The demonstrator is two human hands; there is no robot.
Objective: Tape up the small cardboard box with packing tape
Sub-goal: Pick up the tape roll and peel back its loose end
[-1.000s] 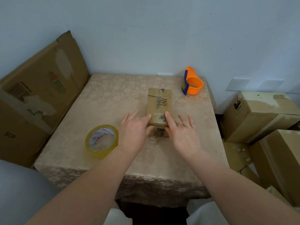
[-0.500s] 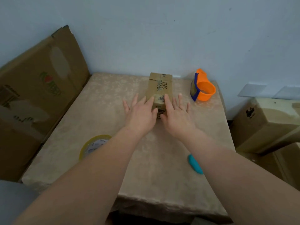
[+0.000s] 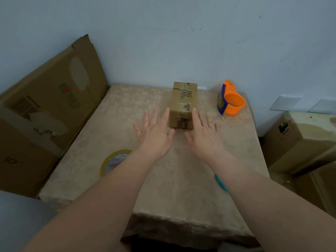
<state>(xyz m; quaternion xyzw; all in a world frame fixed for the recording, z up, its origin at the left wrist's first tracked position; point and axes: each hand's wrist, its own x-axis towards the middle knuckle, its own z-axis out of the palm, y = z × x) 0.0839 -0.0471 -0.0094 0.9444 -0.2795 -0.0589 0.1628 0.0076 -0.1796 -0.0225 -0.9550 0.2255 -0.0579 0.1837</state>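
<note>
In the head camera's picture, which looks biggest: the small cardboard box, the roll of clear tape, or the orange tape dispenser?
1. Small cardboard box, clearly largest.
2. Roll of clear tape and orange tape dispenser: too alike to rank; the roll is nearer the camera and partly hidden by the left forearm.

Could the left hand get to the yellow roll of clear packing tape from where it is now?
Probably yes. The left hand is open and empty beside the small cardboard box; the yellow roll of clear packing tape lies nearer the person, under that forearm, nothing covering it.
</note>
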